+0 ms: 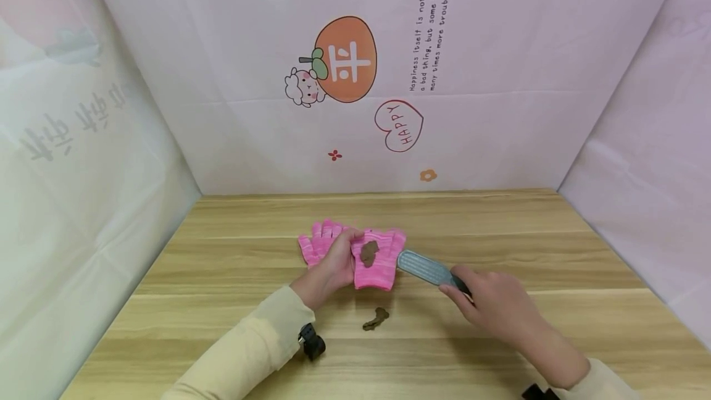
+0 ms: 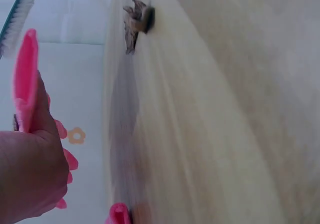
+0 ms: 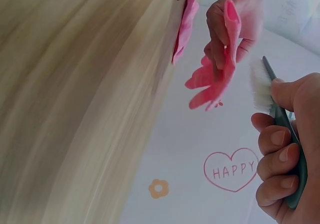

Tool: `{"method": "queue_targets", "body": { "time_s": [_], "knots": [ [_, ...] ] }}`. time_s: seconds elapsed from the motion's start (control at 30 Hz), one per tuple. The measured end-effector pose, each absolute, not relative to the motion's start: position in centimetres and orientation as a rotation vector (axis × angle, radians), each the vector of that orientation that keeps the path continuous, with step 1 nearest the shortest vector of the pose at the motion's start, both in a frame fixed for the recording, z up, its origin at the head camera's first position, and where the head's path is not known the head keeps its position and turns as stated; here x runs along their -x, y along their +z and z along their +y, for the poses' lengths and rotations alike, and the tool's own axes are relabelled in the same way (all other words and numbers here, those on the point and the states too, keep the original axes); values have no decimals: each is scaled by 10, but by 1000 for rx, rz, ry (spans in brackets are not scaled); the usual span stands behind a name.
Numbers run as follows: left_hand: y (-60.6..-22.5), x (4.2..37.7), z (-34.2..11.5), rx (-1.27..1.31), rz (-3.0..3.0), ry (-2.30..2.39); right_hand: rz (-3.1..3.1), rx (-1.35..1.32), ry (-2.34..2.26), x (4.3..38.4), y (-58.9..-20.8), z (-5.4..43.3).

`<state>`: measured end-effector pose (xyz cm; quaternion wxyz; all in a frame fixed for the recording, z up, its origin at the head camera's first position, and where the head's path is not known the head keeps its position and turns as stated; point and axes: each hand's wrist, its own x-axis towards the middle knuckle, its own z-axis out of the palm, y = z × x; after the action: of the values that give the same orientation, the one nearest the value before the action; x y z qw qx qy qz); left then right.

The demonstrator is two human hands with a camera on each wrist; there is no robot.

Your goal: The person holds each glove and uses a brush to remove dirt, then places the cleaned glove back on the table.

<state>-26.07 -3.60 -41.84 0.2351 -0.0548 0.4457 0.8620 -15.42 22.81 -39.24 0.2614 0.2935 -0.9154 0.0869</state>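
Observation:
My left hand [image 1: 337, 264] grips a pink knitted glove [image 1: 376, 278] and holds it up off the table. On the glove's face sits a brown smear [image 1: 369, 253]. My right hand [image 1: 494, 302] holds a brush [image 1: 424, 268] by its dark teal handle. In the right wrist view its white bristles [image 3: 260, 86] face the glove, with a small gap between them. A second pink glove [image 1: 321, 241] lies on the table behind my left hand. Nearer to me on the table is a crumpled brown clump [image 1: 376, 320], also visible in the left wrist view.
The wood-grain table [image 1: 222, 326] is enclosed by a printed white sheet [image 1: 489, 79] at the back and pale sheets at the left and right. A black band device [image 1: 312, 342] sits on the left wrist.

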Motion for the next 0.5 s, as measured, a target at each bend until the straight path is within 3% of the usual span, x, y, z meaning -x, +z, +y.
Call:
{"method": "queue_targets", "body": {
  "time_s": [0.5],
  "knots": [
    [-410, 242, -37, 78, 1153, 2360, -2353, -920, 265, 164, -386, 202]
  ]
}}
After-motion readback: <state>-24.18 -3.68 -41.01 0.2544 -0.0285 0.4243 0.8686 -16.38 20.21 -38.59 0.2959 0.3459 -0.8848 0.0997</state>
